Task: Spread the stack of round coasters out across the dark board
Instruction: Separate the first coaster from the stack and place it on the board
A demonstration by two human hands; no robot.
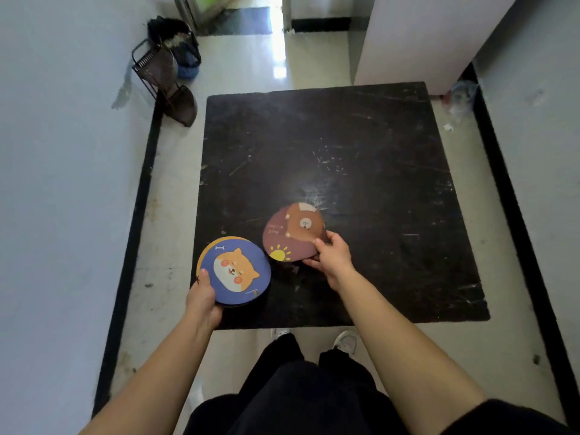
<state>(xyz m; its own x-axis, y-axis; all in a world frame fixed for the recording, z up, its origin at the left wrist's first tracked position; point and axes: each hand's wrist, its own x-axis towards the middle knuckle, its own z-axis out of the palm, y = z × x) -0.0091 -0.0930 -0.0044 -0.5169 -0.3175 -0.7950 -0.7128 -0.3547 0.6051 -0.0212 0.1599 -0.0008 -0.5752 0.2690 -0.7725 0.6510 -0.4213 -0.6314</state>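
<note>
Nearest the head camera are dark trousers (301, 400) and white shoes (345, 340) at the near edge of the dark board (361, 146), which lies on the pale floor (169, 189). Two bare forearms reach out over it. The left hand (202, 298) is closed on the stack of round coasters (233, 271), thumb on top at the stack's near-left rim; the top one is blue with an orange dog, and a yellow edge shows beneath it. The stack sits over the board's near-left corner. The right hand (332, 251) pinches the near-right rim of a maroon coaster (290, 233) with a bear and a sun, just right of the stack; whether it touches the board, I cannot tell. A dark dustpan (175, 98) leans by the left wall.
</note>
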